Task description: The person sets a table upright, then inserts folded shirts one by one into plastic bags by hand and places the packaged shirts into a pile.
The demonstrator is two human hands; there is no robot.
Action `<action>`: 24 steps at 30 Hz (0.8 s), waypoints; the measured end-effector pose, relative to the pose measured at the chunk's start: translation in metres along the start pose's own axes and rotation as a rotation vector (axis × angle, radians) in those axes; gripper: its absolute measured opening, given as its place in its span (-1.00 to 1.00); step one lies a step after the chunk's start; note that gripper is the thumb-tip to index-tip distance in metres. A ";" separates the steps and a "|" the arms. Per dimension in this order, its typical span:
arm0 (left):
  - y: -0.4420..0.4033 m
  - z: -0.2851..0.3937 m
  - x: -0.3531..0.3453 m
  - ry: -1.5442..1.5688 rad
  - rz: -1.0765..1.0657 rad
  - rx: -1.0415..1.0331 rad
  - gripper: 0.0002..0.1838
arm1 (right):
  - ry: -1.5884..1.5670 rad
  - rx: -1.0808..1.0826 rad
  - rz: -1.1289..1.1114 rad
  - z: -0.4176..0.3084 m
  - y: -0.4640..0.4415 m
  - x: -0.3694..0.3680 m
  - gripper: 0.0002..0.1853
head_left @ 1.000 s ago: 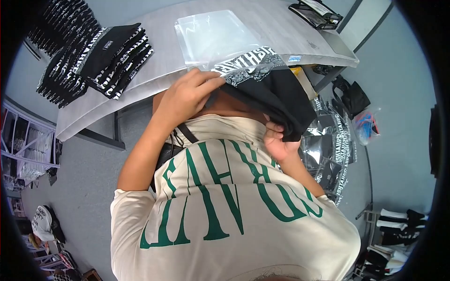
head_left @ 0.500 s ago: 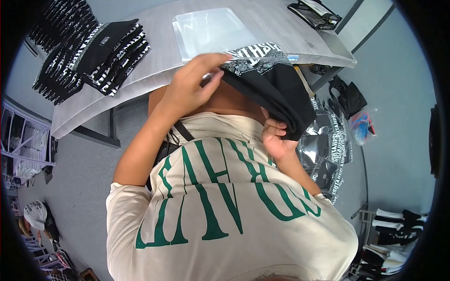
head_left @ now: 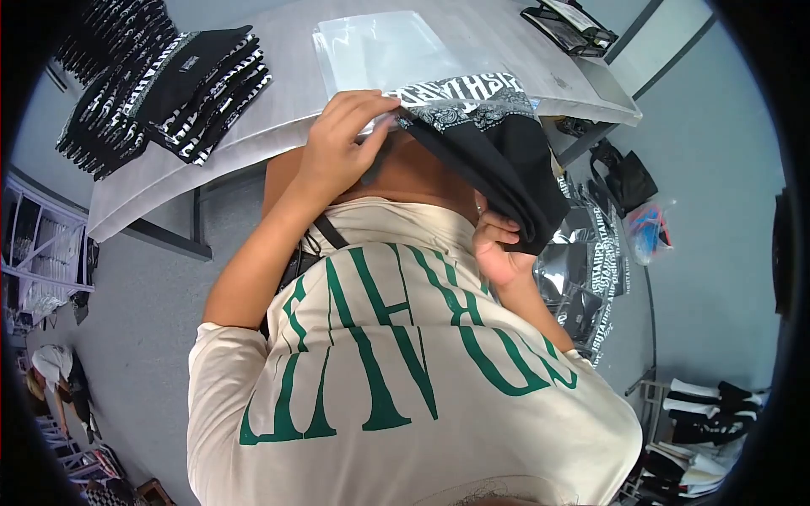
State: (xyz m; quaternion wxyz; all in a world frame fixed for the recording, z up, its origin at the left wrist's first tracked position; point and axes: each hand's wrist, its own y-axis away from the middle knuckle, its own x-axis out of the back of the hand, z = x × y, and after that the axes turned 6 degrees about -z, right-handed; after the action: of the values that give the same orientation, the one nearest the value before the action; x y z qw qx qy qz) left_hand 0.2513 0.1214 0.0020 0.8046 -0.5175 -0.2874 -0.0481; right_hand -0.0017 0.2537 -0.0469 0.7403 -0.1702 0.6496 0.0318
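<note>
A black garment point(head_left: 515, 160) with white lettering and a paisley band hangs over the table's near edge. Clear film appears to lie over its printed end. My left hand point(head_left: 346, 139) is at the garment's left corner, its thumb and fingertips closing on the edge. Lower down on the right, my right hand point(head_left: 499, 244) grips the bunched black end, with some fingers hidden under the fabric. Just beyond the garment, clear plastic bags point(head_left: 380, 52) lie flat on the grey table point(head_left: 291, 80).
Folded black garments point(head_left: 198, 84) are stacked at the table's left. A black tray point(head_left: 569, 29) stands at the back right. Packed garments point(head_left: 582, 270), a black bag point(head_left: 629, 177) and a plastic bag point(head_left: 650, 232) are right of me. Another person point(head_left: 63, 379) is at far left.
My left hand lifted off the garment's edge with its fingers parted, then came back to the corner. The printed end has shifted slightly up and right. The other person has bent lower.
</note>
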 end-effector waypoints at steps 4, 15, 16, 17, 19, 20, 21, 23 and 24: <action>-0.008 0.014 -0.003 0.126 0.158 0.239 -0.67 | -0.046 0.012 0.031 0.002 0.002 0.006 -0.71; -0.002 0.005 -0.028 0.438 0.225 0.428 -0.84 | 0.006 0.022 0.073 0.007 -0.004 0.011 -0.73; 0.000 0.012 -0.027 0.364 0.204 0.371 -0.84 | 0.007 0.022 0.074 0.007 -0.004 0.012 -0.73; 0.001 0.018 -0.025 0.364 0.204 0.371 -0.84 | -0.015 0.019 0.070 0.007 -0.005 0.015 -0.72; 0.001 0.032 -0.018 0.278 -0.054 0.179 -0.83 | -0.036 0.017 0.064 0.005 -0.005 0.018 -0.71; 0.002 0.036 -0.018 0.295 -0.072 0.110 -0.79 | -0.024 0.018 0.059 0.004 -0.003 0.019 -0.71; 0.001 0.039 -0.015 0.295 -0.072 0.108 -0.79 | -0.013 0.019 0.052 0.004 -0.002 0.019 -0.71; -0.005 0.045 0.000 0.288 -0.186 0.149 -0.79 | -0.002 0.028 0.033 0.005 0.000 0.017 -0.71; -0.008 0.046 0.008 0.289 -0.188 0.148 -0.79 | 0.008 0.036 0.017 0.005 0.002 0.017 -0.72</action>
State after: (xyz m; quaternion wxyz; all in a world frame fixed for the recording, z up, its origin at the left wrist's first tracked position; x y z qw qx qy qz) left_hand 0.2355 0.1590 0.0264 0.8654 -0.4153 -0.2185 -0.1754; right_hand 0.0056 0.2539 -0.0633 0.7403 -0.1517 0.6544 0.0256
